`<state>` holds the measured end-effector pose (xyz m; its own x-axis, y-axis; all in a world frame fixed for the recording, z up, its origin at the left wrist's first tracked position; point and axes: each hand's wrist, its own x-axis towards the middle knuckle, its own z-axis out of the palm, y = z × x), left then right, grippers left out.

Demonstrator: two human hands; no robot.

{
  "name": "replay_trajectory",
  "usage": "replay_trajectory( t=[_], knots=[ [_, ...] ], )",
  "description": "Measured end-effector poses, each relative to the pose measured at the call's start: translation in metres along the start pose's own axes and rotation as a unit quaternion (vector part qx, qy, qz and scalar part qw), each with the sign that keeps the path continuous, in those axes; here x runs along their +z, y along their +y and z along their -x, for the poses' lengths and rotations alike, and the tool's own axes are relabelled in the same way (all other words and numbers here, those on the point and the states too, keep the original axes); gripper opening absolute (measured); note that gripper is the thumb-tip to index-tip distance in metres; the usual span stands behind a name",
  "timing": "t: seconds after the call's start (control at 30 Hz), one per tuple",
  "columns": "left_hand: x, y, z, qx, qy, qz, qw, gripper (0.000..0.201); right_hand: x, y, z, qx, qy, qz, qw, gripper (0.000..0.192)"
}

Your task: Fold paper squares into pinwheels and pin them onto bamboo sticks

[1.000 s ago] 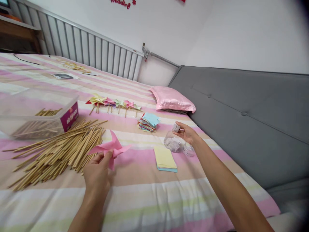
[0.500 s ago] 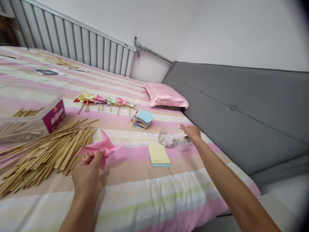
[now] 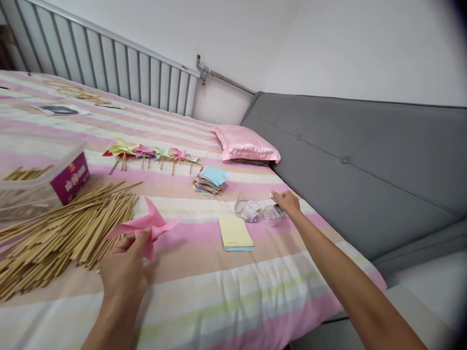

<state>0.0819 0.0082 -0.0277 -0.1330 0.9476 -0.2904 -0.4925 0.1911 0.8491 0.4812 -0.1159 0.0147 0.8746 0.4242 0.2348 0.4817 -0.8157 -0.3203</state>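
Note:
Pinched between thumb and fingers of my left hand (image 3: 126, 257) is a pink paper pinwheel (image 3: 151, 224), its blades folded to the centre and no stick on it. My right hand (image 3: 288, 201) reaches out to the far right and is closed on a small white piece (image 3: 272, 196), too small to name. Just below that hand stands a small clear round container (image 3: 272, 216). Beside it, a larger clear container (image 3: 242, 206) holds small white packets (image 3: 251, 210). Nearer to me lies a stack of yellow and blue paper (image 3: 235, 234).
Wooden sticks (image 3: 73, 233) lie heaped at left, before a clear plastic box (image 3: 40, 187). Finished pinwheels on sticks (image 3: 146, 151) lie in a row behind, near a pile of cut coloured paper (image 3: 210, 180). A pink pillow (image 3: 248, 143) rests against the grey headboard (image 3: 343, 146).
The whole view has shifted slightly, so things appear a little farther left. Both hands keep their grips, and my right hand stays beside the small clear container.

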Motion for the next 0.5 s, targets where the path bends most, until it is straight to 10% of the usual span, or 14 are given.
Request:
replay_trajectory(
  t=[0.27, 0.5],
  knots=[
    [0.0, 0.003, 0.003, 0.001, -0.009, 0.002, 1.0, 0.008, 0.007, -0.025, 0.008, -0.047, 0.022, 0.066, 0.996, 0.048],
    [-0.001, 0.004, 0.003, -0.001, -0.004, -0.002, 1.0, 0.016, 0.021, -0.071, 0.015, -0.088, -0.166, 0.141, 0.972, 0.024]
  ],
)
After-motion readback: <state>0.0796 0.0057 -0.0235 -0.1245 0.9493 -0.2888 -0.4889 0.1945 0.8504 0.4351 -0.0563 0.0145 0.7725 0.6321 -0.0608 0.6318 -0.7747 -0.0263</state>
